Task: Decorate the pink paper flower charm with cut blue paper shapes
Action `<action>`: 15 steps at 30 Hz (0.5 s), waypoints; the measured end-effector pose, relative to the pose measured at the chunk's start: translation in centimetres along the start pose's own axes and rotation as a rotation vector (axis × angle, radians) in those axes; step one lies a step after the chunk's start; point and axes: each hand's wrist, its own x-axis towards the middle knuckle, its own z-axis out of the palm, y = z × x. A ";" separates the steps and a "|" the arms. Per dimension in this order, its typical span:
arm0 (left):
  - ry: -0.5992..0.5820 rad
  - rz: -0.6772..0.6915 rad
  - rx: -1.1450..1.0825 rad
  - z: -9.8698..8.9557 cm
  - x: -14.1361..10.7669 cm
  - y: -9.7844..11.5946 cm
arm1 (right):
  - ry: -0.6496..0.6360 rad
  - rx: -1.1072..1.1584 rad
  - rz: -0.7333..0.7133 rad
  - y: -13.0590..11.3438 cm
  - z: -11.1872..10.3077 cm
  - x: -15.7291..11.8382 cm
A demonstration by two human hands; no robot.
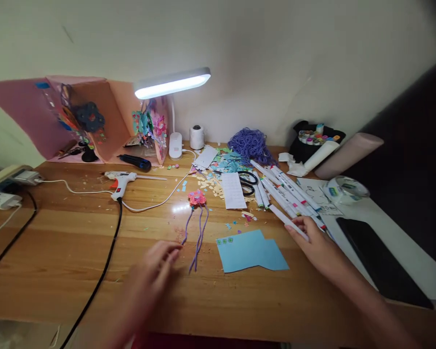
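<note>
A white marker [288, 223] is held at a slant by my right hand [308, 235], its far end near the other markers. My left hand [158, 266], partly blurred, is low over the wooden table with fingers loosely bent and slightly apart. Its fingertips are at the lower end of a purple yarn strand [187, 225]; whether they touch it I cannot tell. The strand hangs from a pink flower-shaped craft piece [196, 198] with two more purple strands. Between my hands lies a sheet of blue paper [247, 252], with small green stickers along its upper left edge.
Several markers [281, 186] lie beside black-handled scissors [247, 182] and a white paper [233, 190]. Paper scraps and a purple yarn heap [252, 145] sit behind. A glue gun [121, 183] with its cord lies left, under a lit lamp [172, 85]. A black phone-like slab [381, 259] is at right.
</note>
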 end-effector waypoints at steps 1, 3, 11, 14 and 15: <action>0.064 -0.042 0.092 -1.3 0.4 -1.0 | 0.054 -0.151 -0.012 1.0 -0.1 0.1; 0.202 -0.143 0.331 -4.2 1.6 -2.6 | 0.114 -0.349 -0.062 2.2 -0.3 0.3; 0.464 -0.334 0.706 -11.7 7.3 -5.5 | 0.232 -0.491 -0.251 0.8 0.3 1.4; 0.504 -0.223 0.540 -12.2 8.3 -6.5 | 0.257 -0.395 -0.354 -0.5 0.5 1.5; 0.495 -0.150 0.457 -12.3 8.6 -6.7 | 0.250 -0.331 -0.399 -1.1 0.5 1.4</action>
